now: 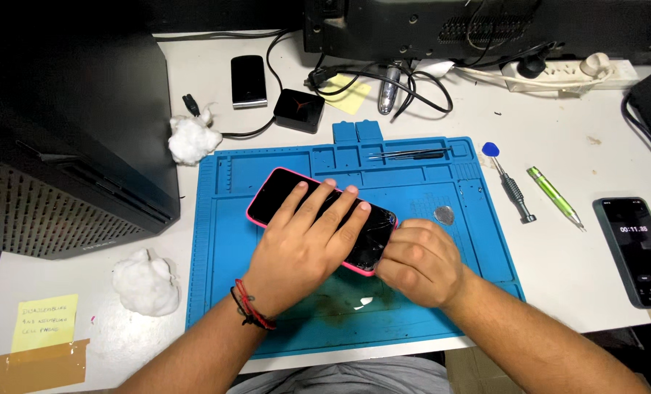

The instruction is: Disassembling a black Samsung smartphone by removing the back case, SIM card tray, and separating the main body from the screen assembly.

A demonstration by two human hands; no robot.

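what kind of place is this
Probably a phone repair bench: a blue repair mat under a cracked phone in a pink case, with precision screwdrivers and tweezers close by.

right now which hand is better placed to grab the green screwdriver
Right, likely. The right hand sits at the phone's lower end, on the same side as the green screwdriver, with bare table between. The left hand lies flat across the phone, farther off.

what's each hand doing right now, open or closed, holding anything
Left hand: open, fingers spread flat on the pink-cased phone.
Right hand: curled closed at the phone's lower right end; what it pinches cannot be told.
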